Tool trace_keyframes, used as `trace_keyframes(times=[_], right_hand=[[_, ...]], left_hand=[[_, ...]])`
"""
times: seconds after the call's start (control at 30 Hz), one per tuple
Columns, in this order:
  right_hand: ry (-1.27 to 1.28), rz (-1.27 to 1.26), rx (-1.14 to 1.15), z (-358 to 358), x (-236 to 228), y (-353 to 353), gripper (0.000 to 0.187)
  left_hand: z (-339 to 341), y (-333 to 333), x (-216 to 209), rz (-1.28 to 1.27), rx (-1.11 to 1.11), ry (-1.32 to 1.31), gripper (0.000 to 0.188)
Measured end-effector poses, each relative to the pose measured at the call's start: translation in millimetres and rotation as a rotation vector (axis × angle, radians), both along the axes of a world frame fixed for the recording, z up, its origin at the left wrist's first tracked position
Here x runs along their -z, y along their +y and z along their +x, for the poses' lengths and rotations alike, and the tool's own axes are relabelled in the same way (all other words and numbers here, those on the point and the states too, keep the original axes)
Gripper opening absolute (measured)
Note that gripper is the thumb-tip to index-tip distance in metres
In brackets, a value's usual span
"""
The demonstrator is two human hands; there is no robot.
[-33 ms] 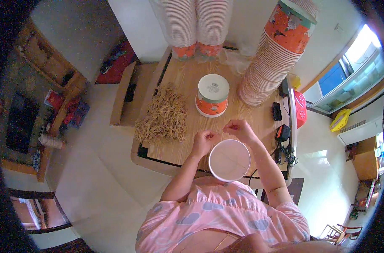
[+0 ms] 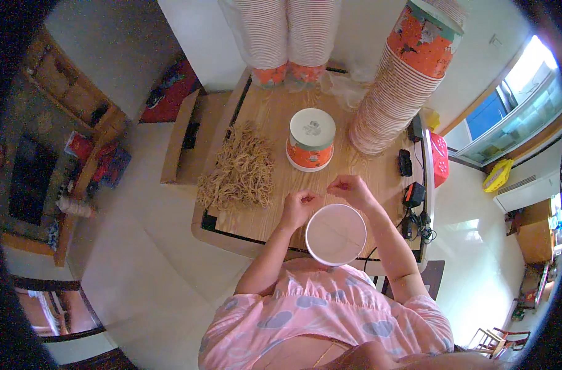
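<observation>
Just in front of me stands a white paper bucket (image 2: 336, 235), its round mouth facing up and a thin pale strand crossing it. Over its far left rim is my left hand (image 2: 299, 208), fingers pinched together. My right hand (image 2: 353, 191) is closed in a pinch past the far right rim, its fingertips close to the left ones. Whatever the fingertips hold is too small to make out. Beyond the hands, an orange-and-green printed paper bucket (image 2: 310, 154) sits upside down, its pale base up. A loose heap of tan twine pieces (image 2: 241, 169) lies left of it.
A tall leaning stack of paper buckets (image 2: 398, 92) stands at the table's back right. Two bagged stacks (image 2: 287, 37) rise at the back. Black chargers and cables (image 2: 414, 209) lie along the right edge. An open cardboard box (image 2: 197, 135) is beside the wooden table (image 2: 256, 225).
</observation>
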State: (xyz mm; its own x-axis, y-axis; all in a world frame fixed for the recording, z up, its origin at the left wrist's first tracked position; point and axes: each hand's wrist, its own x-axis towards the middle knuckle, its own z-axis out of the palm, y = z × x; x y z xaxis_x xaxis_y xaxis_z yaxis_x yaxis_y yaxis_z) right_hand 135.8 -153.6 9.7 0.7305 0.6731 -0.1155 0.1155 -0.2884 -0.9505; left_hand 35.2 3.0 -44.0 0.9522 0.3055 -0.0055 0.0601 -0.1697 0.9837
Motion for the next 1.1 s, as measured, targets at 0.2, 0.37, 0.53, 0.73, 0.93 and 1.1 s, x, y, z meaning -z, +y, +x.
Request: trace_keyframes(times=[0.2, 0.37, 0.53, 0.73, 0.93, 1.1], right_hand=[[-0.164, -0.115, 0.062, 1, -9, -5, 0.009], [-0.321, 0.1, 0.117, -1, -1, 2, 0.009], [-0.227, -0.051, -0.074, -8, 1, 4, 0.009], [-0.291, -0.088, -0.084, -9, -4, 2, 0.011], [-0.293, -0.183, -0.061, -8, 1, 1, 0.025], [-0.286, -0.213, -0.076, -7, 3, 2, 0.026]], left_hand=[[0, 4, 5, -0.048, -0.025, -0.004, 0.013], [0, 5, 4, -0.031, -0.028, 0.062, 0.012], [-1, 3, -3, 0.024, 0.013, 0.034, 0.011], [-4, 4, -9, -0.024, 0.027, 0.022, 0.01], [-3, 3, -8, 0.051, 0.029, -0.004, 0.012], [-3, 4, -6, 0.023, 0.037, 0.025, 0.014]])
